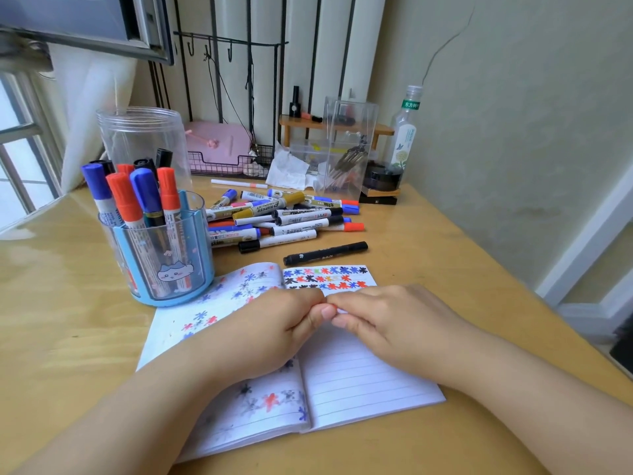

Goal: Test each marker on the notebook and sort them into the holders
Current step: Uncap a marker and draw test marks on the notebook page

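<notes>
An open lined notebook [359,378] lies on the desk, with red, blue and black star scribbles on both pages. Over its middle my left hand [274,334] and my right hand [394,323] meet fingertip to fingertip. Both have curled fingers and grip a small marker [332,306]; only a bit of red shows between them, the rest is hidden. A blue holder [164,269] to the left holds several red- and blue-capped markers. Behind it stands a clear jar [144,138] with dark-capped markers. A pile of loose markers [284,217] lies beyond the notebook.
A single black marker [325,253] lies just past the notebook's top edge. At the back stand a clear acrylic box [346,149], a plastic bottle [406,132], a wire basket with a pink item [219,149] and crumpled tissue [287,169]. The wall runs along the right.
</notes>
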The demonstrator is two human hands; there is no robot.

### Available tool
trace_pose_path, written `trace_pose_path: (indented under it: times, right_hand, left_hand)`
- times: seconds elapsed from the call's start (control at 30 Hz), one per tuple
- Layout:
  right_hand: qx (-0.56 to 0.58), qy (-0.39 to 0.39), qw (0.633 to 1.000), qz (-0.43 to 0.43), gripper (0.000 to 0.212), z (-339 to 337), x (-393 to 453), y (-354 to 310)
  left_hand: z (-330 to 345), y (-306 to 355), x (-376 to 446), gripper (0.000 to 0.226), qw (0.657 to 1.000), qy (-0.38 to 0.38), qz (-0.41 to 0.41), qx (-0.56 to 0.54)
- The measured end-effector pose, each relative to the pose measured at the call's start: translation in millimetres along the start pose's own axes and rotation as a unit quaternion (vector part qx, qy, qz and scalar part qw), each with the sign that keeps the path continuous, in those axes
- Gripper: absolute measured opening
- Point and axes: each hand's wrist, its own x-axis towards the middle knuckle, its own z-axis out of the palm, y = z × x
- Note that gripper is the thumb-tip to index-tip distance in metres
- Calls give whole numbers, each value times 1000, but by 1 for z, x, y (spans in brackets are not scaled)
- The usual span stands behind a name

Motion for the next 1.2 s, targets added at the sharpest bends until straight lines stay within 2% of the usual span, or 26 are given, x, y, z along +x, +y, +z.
trace_pose_path:
  times: [0.07,0.13,0.2,0.27,0.33,0.4,0.5,0.6,0.67,0.7,0.73,0.77,0.8,0.87,0.9,0.93,1.03,1.13,1.2]
  right_hand:
    - [1,-33,999,39,47,-7,2,0]
    - [34,-70,991,113,53,-13,0,6]
    - [107,-72,980,154,48,-17,-5,18]
    - [187,-56,965,178,41,-21,-7,28]
    - [279,6,937,209,36,-23,-6,37]
    - [423,76,871,239,29,-21,-3,43]
    - [591,135,753,258,21,-11,4,45]
    - [715,186,606,296,28,2,12,49]
    - [780,207,517,283,29,7,16,53]
    - [800,213,492,269,28,9,18,55]
    - [806,216,486,260,27,11,18,56]
    - [797,219,500,260,23,14,19,57]
    - [767,222,538,270,18,17,18,58]
    - [644,222,665,305,5,24,17,60]
    - [584,220,714,317,6,28,17,62]
    - [547,217,741,322,9,31,17,63]
    - [499,216,775,322,16,37,17,64]
    - [408,209,828,323,22,41,18,65]
    - [388,212,838,319,23,44,18,67]
  left_hand:
    - [-1,0,0,32,1000,6,-18,8]
    - [-2,-1,0,34,999,25,-43,20]
    - [-2,-3,0,36,996,51,-56,41]
    - [-1,-3,-1,34,994,67,-63,58]
    - [1,-2,0,28,993,72,-62,68]
    - [3,-1,0,20,993,72,-60,73]
    - [3,-1,-1,15,993,71,-61,72]
    - [5,-3,-2,21,993,73,-57,76]
    - [7,-5,-1,29,992,78,-53,86]
    - [8,-5,-1,32,991,80,-50,91]
    - [9,-6,-2,32,991,82,-47,92]
    - [9,-6,-2,31,992,85,-42,89]
    - [9,-6,-1,32,992,86,-37,85]
    - [10,-6,-1,36,993,82,-31,76]
    - [10,-6,-1,39,994,77,-30,74]
    - [10,-6,0,42,994,73,-28,73]
    - [12,-9,0,47,995,62,-19,79]
    - [14,-11,0,48,994,57,-23,85]
    - [14,-11,0,49,994,57,-27,87]
